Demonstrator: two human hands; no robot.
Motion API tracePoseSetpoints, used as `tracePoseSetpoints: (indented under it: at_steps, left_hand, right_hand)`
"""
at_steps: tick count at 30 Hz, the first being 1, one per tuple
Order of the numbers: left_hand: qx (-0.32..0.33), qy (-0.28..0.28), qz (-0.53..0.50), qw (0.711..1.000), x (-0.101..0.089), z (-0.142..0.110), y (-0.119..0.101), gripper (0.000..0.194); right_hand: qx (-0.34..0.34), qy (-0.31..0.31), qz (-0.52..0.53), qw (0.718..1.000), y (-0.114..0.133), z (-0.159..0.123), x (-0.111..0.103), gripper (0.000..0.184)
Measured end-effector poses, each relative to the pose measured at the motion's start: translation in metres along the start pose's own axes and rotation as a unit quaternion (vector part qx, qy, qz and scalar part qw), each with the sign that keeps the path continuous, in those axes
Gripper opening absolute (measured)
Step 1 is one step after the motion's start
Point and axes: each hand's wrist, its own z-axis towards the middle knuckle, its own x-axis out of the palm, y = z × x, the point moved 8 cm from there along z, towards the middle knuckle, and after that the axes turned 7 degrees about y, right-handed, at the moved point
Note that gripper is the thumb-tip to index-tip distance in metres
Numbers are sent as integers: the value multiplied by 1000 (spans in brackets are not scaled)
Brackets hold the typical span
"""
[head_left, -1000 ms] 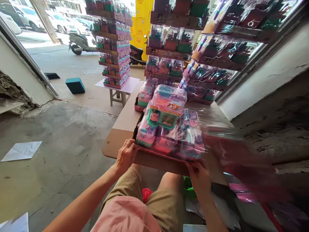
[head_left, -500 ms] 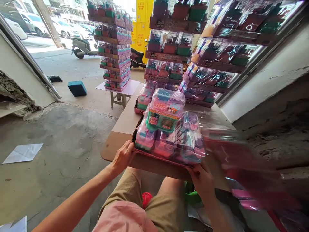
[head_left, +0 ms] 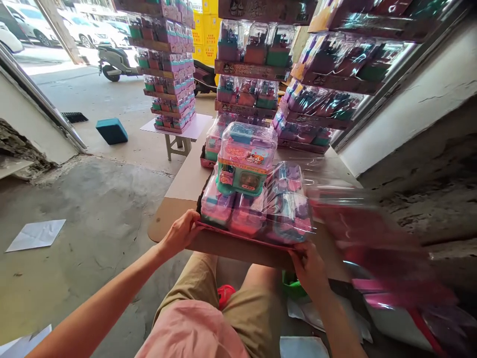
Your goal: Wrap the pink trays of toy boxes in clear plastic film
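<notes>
Shrink-wrapped toy tray (head_left: 257, 216) lies flat at the cardboard tabletop's (head_left: 175, 219) near edge, its long axis running left to right, the left hand (head_left: 181, 231) grasping its left corner and the right hand (head_left: 307, 266) its right corner, one loose toy box (head_left: 247, 156) on top and stacked trays (head_left: 248, 94) behind.

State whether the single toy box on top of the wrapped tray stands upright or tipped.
Tipped: the toy box leans forward over the tray.

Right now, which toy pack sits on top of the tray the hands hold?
The green-based toy pack with the clear dome; it alone rides on the wrapped tray, gripped by left hand and right hand.
</notes>
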Motion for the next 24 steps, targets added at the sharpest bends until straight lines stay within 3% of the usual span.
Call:
tracePoseSetpoints:
  at_steps: [4, 6, 8, 9, 11, 14, 16, 18, 24]
  left_hand:
    - [10, 31, -4, 999, -7, 3, -5, 6]
    - [13, 37, 0, 999, -9, 4, -11, 13]
    - [1, 29, 3, 1000, -9, 5, -15, 16]
    - [-9, 21, 3, 1000, -9, 6, -16, 15]
    - [-25, 12, -3, 1000, -6, 8, -17, 10]
    - [-33, 12, -19, 999, -3, 12, -16, 15]
    - [-23, 23, -30, 999, -3, 15, -15, 21]
    - [-10, 41, -40, 998, -2, 18, -13, 23]
    - [19, 101, -44, 994, 2, 20, -7, 17]
  right_hand:
    - [-38, -48, -7, 998, 1, -10, -4, 10]
    - [-69, -123, -65, 988, 16, -23, -6, 10]
    - [-122, -164, -134, 970, 47, -35, 7, 19]
    - [-166, -149, -162, 961, 67, -38, 21, 24]
    - [-297, -18, -199, 934, 113, -39, 68, 36]
    - [-334, 96, -222, 911, 146, -28, 110, 39]
    - [-315, 106, -224, 916, 144, -20, 113, 44]
    - [-293, 102, -226, 923, 128, -21, 104, 49]
    - [-245, 70, -311, 916, 60, -50, 50, 54]
